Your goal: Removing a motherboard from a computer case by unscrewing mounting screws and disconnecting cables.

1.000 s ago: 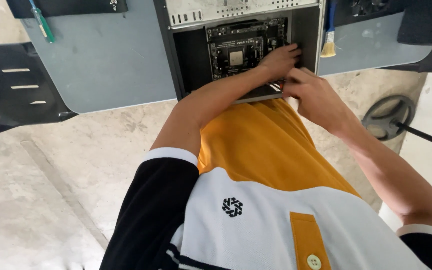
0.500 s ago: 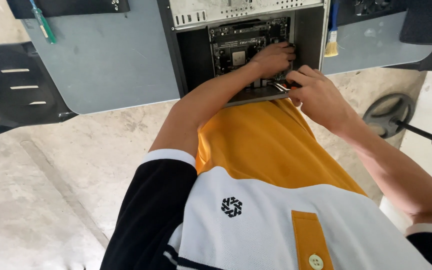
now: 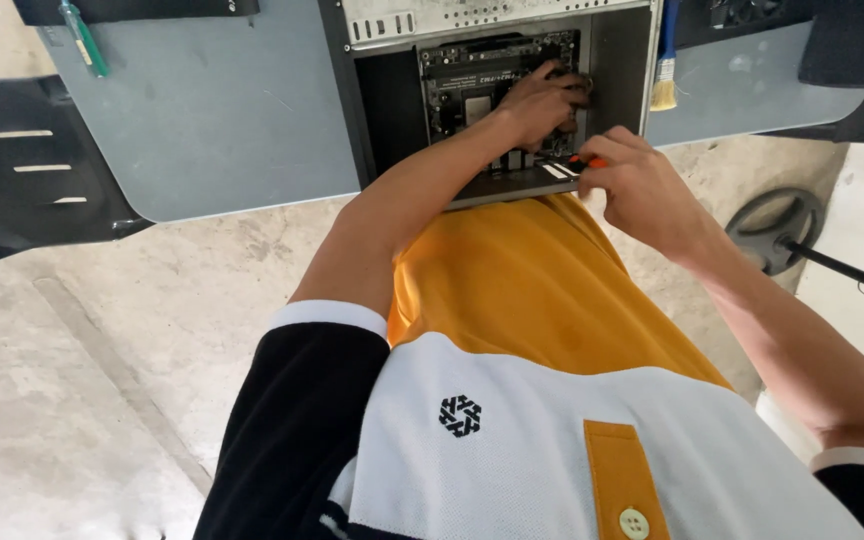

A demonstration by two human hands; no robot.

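An open computer case [image 3: 372, 110] lies on the grey table [image 3: 212, 120], at 12 o'clock from the person. Inside it is a black motherboard [image 3: 472, 90]. The left hand [image 3: 542, 100] rests on the motherboard with fingers bent, holding nothing that shows. The right hand [image 3: 642, 190], at 4 o'clock from the left hand, is closed around an orange-handled screwdriver [image 3: 584, 162]. A paintbrush [image 3: 664, 70] lies at 1 o'clock and a green pen [image 3: 84, 38] at 10 o'clock.

Matt grey tabletop [image 3: 222, 120], rough concrete floor [image 3: 102, 330], black metal computer case [image 3: 372, 110].
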